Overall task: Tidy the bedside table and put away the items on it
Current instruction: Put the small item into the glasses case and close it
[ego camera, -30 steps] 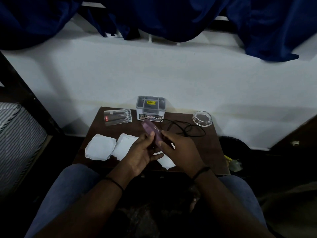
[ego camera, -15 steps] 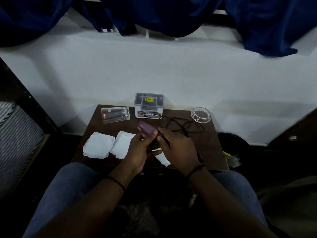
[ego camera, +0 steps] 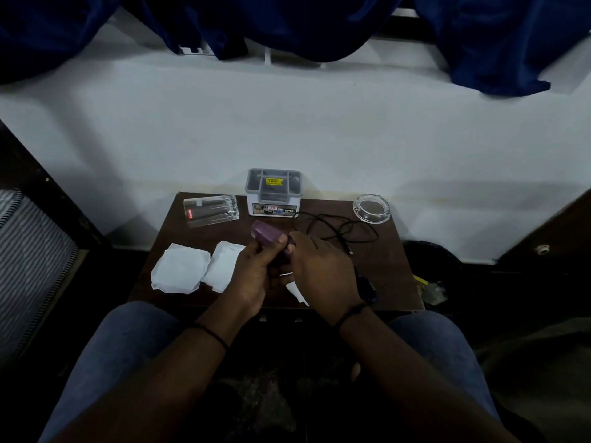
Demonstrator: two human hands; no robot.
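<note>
Purple and rounded at its far end, the small case [ego camera: 267, 235] sat above the middle of the brown bedside table [ego camera: 388, 276], held between both hands. The left hand [ego camera: 252, 273] had its fingers curled round the case, thumb pressed on top; the right hand [ego camera: 323, 270] closed on the case's near end, fingers bent over it. At the back edge stood a grey organiser box [ego camera: 274, 193] with several compartments; a yellow label showed in the middle one, and what else lay inside was too dark to tell. To its left a clear glass tumbler [ego camera: 211, 211] lay on its side, with something dark showing through it. At the back right corner sat a round glass ashtray [ego camera: 371, 208], holding nothing I could make out. A black cable [ego camera: 339, 230] lay looped between box and ashtray. Two white folded papers [ego camera: 179, 272] lay side by side on the left of the table, and a third piece [ego camera: 297, 290] peeked from under the hands.
</note>
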